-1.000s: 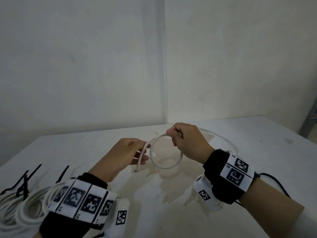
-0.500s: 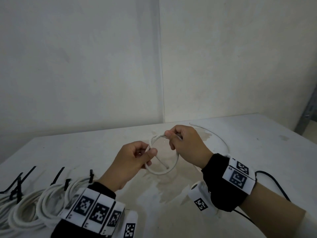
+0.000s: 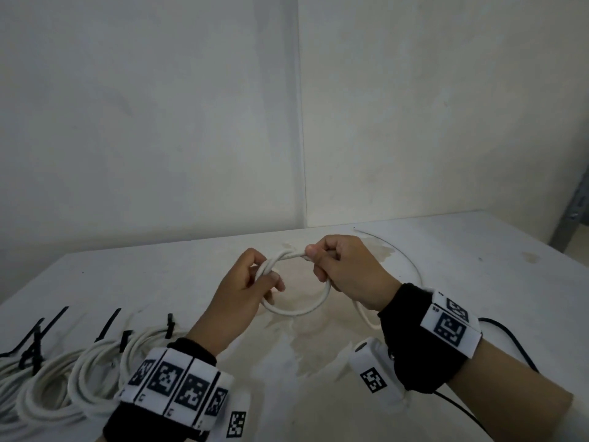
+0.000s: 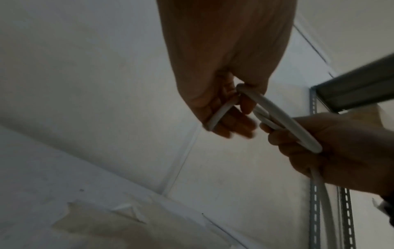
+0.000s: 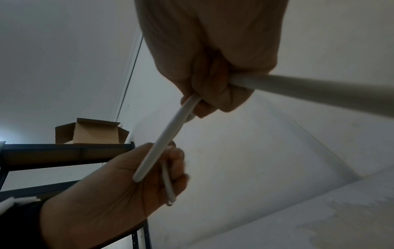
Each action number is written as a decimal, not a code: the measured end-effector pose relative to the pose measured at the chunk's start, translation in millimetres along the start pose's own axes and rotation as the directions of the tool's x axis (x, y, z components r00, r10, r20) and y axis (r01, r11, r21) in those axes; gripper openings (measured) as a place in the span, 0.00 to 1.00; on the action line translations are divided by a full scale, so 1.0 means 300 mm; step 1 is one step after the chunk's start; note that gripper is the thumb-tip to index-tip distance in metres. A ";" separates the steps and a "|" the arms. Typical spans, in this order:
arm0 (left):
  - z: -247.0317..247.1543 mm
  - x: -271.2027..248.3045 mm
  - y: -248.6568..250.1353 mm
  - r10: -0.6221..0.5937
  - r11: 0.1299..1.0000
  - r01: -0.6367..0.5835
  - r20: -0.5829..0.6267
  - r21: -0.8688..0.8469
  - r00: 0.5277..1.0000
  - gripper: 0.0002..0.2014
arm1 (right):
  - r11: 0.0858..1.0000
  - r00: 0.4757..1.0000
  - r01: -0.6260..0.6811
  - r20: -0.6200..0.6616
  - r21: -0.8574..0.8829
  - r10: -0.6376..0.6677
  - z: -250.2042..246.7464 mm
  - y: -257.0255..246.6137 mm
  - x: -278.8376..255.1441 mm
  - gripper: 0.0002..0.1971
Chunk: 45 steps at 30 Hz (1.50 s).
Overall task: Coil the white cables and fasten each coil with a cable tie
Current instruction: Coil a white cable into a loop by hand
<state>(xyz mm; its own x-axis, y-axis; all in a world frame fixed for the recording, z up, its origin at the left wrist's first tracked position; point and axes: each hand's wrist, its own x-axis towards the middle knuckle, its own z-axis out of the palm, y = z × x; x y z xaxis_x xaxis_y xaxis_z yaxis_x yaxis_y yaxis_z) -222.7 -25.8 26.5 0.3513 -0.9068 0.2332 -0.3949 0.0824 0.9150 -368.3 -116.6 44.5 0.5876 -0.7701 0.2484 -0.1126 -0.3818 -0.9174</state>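
White cable [image 3: 296, 309] looped upright facing the person, left hand [image 3: 242, 285] and right hand [image 3: 344, 269] fingers gripping it

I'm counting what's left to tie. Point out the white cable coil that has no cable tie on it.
It is the coil held above the table between the left hand and right hand. The finished coils lying at the left each carry a black cable tie.
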 end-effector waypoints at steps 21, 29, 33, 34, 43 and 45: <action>0.001 0.003 0.056 -0.206 0.825 0.301 0.241 -0.479 0.948 0.18 | 0.997 0.995 0.014 -0.100 0.074 -0.007 -0.020 0.050 0.030 0.13; 0.022 0.019 0.039 -0.210 0.886 0.228 0.088 -0.405 0.974 0.17 | 0.970 0.998 -0.057 0.018 0.238 0.054 -0.021 0.043 0.017 0.12; 0.023 0.019 0.031 -0.152 0.952 0.154 0.027 -0.266 0.988 0.17 | 0.974 0.997 -0.065 0.052 0.216 0.055 -0.033 0.043 0.011 0.11; 0.023 0.019 0.030 -0.138 0.962 0.137 0.009 -0.235 0.990 0.18 | 0.977 0.997 -0.064 0.058 0.204 0.053 -0.035 0.043 0.011 0.10; -0.058 0.063 0.031 -0.150 0.894 0.062 -0.165 -0.445 0.975 0.18 | 0.996 0.998 0.021 0.057 -0.090 -0.016 -0.058 0.131 0.008 0.07; -0.111 0.066 0.022 -0.163 0.877 0.048 -0.203 -0.477 0.965 0.17 | 0.971 0.999 0.052 0.004 -0.233 -0.052 -0.095 0.177 0.010 0.04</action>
<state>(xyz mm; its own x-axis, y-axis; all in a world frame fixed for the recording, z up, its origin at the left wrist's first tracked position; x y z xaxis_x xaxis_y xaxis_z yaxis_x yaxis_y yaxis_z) -190.2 -29.4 48.2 0.5761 -0.8048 0.1427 0.0755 0.2262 0.9711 -395.3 -153.9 5.3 0.5960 -0.7470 0.2946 -0.2658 -0.5297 -0.8055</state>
